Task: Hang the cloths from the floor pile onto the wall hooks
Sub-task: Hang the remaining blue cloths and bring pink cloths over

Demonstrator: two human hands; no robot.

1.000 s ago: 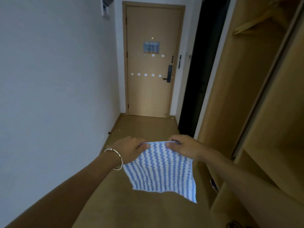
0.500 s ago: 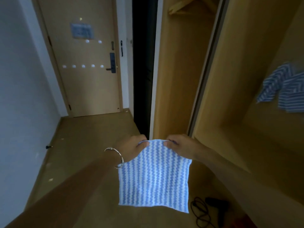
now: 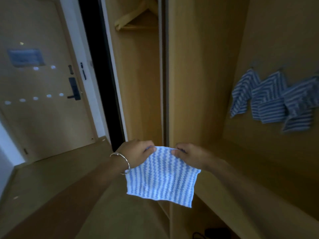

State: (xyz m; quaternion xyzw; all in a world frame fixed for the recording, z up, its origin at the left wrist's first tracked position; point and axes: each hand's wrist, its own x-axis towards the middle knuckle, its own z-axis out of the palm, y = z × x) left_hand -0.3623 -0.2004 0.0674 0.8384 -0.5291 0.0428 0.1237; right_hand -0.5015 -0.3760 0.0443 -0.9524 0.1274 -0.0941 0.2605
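Left hand (image 3: pixel 138 153) and right hand (image 3: pixel 189 156) pinch the striped cloth (image 3: pixel 161 176) taut — top corners; hung cloths (image 3: pixel 269 99) well apart

Held cloth (image 3: pixel 160 176): blue-and-white wavy stripes; hung cloths (image 3: pixel 269 99): blue-white stripes; bracelet (image 3: pixel 121 162) silver; wardrobe (image 3: pixel 198 83) tan.

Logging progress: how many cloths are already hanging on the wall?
3 visible: left cloth, middle cloth, right cloth, overlapping in a row. More may hang beyond the frame's right edge.
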